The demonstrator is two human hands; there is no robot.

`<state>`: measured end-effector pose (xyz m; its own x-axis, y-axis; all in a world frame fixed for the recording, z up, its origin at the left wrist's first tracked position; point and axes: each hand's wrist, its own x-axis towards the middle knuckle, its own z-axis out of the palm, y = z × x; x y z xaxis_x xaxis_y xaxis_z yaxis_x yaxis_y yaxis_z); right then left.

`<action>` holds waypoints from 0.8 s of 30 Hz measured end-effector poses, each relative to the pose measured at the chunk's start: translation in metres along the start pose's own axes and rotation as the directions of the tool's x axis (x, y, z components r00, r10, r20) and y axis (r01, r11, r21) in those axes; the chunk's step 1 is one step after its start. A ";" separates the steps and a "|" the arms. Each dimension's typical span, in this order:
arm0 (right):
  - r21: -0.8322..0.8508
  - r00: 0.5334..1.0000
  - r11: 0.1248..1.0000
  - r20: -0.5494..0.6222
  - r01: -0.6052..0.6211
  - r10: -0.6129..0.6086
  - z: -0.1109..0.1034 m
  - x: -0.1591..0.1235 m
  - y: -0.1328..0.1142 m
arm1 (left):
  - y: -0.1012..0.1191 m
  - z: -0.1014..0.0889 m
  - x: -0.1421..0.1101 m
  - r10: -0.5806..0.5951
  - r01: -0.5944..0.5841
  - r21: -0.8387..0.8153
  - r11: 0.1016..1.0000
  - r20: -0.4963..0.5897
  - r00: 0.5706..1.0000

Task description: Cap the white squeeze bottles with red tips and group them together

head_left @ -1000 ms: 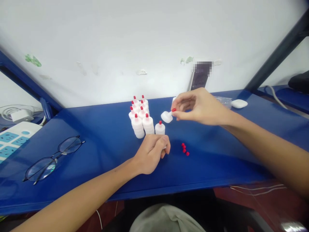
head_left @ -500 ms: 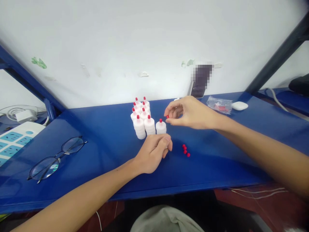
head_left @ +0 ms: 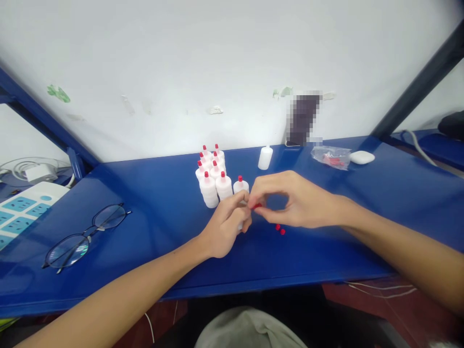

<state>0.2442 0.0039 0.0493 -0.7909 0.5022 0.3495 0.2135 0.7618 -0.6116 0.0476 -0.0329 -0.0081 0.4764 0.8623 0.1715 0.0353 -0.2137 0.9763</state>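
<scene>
My left hand (head_left: 227, 221) is closed in front of the white bottles, wrapped round a small white bottle (head_left: 240, 225) mostly hidden by the fingers. My right hand (head_left: 290, 200) pinches a red cap (head_left: 257, 206) between thumb and fingers, right beside the left fingertips. Just behind the left hand stands a red-capped white bottle (head_left: 240, 185). To its left, several more bottles (head_left: 209, 191) with red caps stand upright in two rows. Loose red caps (head_left: 282, 232) lie on the blue table below my right hand.
A white bottle without a red cap (head_left: 265, 158) stands farther back. Behind it on the right, a phone (head_left: 303, 121) leans on the wall, near a plastic bag (head_left: 330, 158) with red pieces and a white rounded object (head_left: 362, 157). Glasses (head_left: 87, 237) and a power strip (head_left: 25, 210) lie left.
My right hand has moved down and nearer with the red cap, meeting the left hand. The bottle at the back is now uncovered. My left hand has shifted slightly and its fingers have turned.
</scene>
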 end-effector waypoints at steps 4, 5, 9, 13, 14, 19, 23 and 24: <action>-0.041 0.993 0.997 0.092 -0.068 0.072 0.003 0.001 -0.011 | -0.001 0.000 -0.001 0.063 -0.062 -0.016 0.998 0.049 0.997; -0.048 0.988 0.995 0.125 -0.085 0.090 0.003 0.001 -0.013 | -0.001 0.000 -0.001 0.070 -0.070 -0.009 0.998 0.052 0.996; -0.128 0.967 0.985 0.212 -0.115 0.141 0.007 0.000 -0.021 | -0.001 0.002 -0.001 0.082 -0.084 0.079 0.993 0.035 0.996; -0.141 0.974 0.983 0.179 -0.114 0.139 0.011 -0.002 -0.023 | -0.003 0.003 -0.001 0.075 -0.078 0.127 0.989 0.028 0.997; -0.131 0.978 0.986 0.165 -0.106 0.127 0.011 -0.003 -0.022 | -0.004 0.003 -0.001 0.070 -0.074 0.127 0.989 0.032 0.997; -0.132 0.988 0.991 0.147 -0.030 0.050 0.013 -0.004 -0.022 | -0.002 0.002 -0.001 0.117 -0.123 0.112 0.986 0.056 0.992; -0.119 0.991 0.993 0.127 -0.017 0.032 0.015 -0.004 -0.022 | 0.000 0.001 -0.001 0.153 -0.157 0.047 0.986 0.072 0.986; -0.110 0.993 0.994 0.118 -0.018 0.031 0.016 -0.003 -0.022 | 0.000 0.001 -0.001 0.152 -0.155 0.034 0.987 0.070 0.986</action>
<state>0.2330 -0.0210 0.0501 -0.8459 0.4740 0.2444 0.2894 0.7929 -0.5362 0.0478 -0.0340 -0.0080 0.5361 0.7858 0.3084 -0.0090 -0.3600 0.9329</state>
